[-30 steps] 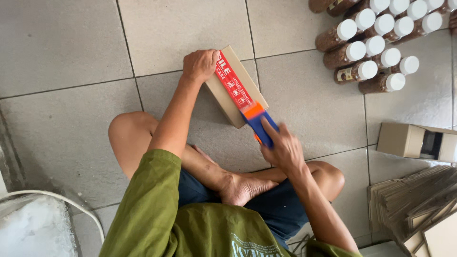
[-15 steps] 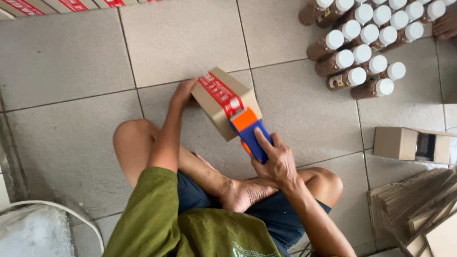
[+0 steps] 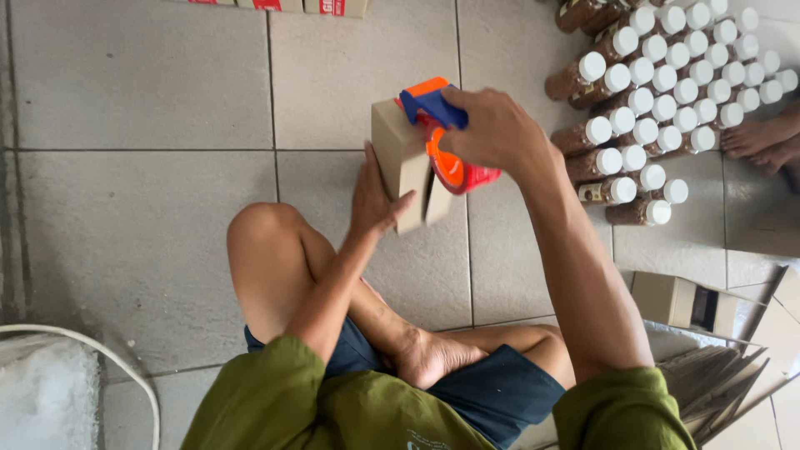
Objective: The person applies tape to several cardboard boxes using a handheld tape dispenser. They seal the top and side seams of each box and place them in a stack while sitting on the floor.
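I sit cross-legged on a tiled floor. My left hand (image 3: 372, 193) grips the near side of a small brown cardboard box (image 3: 402, 158), held upright above my knee. My right hand (image 3: 487, 129) is closed around a blue and orange tape dispenser (image 3: 440, 133) with a red roll, pressed against the box's upper far corner. One flap at the box's right side hangs loose.
Several brown bottles with white caps (image 3: 658, 75) lie in rows at the upper right. Another person's bare feet (image 3: 762, 140) rest beside them. An open cardboard box (image 3: 685, 302) and a stack of flattened cartons (image 3: 725, 379) sit at right. A white bag (image 3: 46, 392) is at lower left.
The box has been turned from lying flat to standing on edge. My right hand with the tape dispenser rose from the box's near end to its top far corner.
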